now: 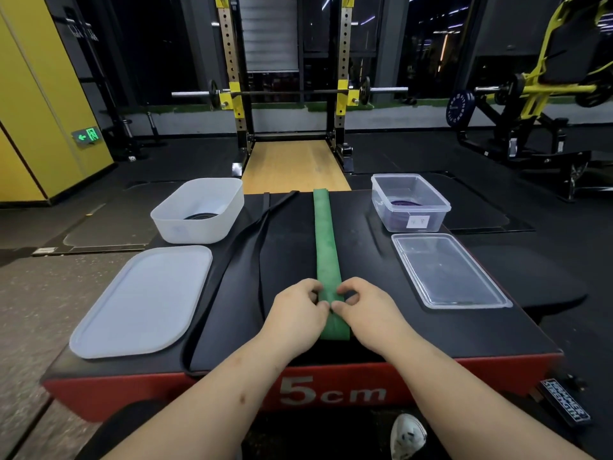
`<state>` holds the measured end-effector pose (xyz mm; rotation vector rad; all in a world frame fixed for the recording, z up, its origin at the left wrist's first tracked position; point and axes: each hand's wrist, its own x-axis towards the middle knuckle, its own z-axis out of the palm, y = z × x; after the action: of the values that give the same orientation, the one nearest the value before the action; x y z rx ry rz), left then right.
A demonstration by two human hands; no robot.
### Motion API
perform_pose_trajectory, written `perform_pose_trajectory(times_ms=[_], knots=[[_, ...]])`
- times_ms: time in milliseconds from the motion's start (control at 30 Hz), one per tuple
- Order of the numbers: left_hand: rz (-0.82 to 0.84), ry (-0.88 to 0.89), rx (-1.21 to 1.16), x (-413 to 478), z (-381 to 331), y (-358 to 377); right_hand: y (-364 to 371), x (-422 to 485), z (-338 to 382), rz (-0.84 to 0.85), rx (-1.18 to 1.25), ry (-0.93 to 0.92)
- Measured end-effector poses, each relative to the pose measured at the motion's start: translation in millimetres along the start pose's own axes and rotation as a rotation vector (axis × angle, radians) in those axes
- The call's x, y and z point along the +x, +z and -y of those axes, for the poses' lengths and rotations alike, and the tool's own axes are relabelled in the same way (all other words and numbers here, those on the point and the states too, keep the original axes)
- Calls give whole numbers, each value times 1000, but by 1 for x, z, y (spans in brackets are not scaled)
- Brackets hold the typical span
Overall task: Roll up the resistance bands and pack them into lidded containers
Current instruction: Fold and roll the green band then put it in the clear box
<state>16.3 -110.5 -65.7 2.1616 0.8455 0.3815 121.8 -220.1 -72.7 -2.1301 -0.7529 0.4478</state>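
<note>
Both the left hand [297, 307] and the right hand [363, 307] pinch the green band [326, 240] near the front edge of the bench [292, 254] — fingers [346, 287] curled on it. We should roll it tight and straight — edges aligned.

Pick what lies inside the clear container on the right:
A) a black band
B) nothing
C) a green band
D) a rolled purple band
D: a rolled purple band shows through the wall of the clear container; the green band lies stretched out outside it.
</note>
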Motion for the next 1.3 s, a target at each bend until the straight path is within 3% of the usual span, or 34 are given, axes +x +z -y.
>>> perform_pose_trajectory(times_ms=[300,433,567,700,800,1300], knots=[[-27,123,96,-19,13,3,2,-10,-3,-19,-131,-79],[-80,245,164,-22,15,9,-3,-17,-12,-70,-462,-347],[-115,367,282,-17,27,15,-11,-22,-19,65,-490,-539],[-117,496,270,-20,36,13,-14,-23,-24,103,-463,-547],[-16,621,264,-28,38,8,-16,-25,-27,119,-429,-543],[69,718,313,-28,50,3,-19,-34,-35,158,-411,-509]])
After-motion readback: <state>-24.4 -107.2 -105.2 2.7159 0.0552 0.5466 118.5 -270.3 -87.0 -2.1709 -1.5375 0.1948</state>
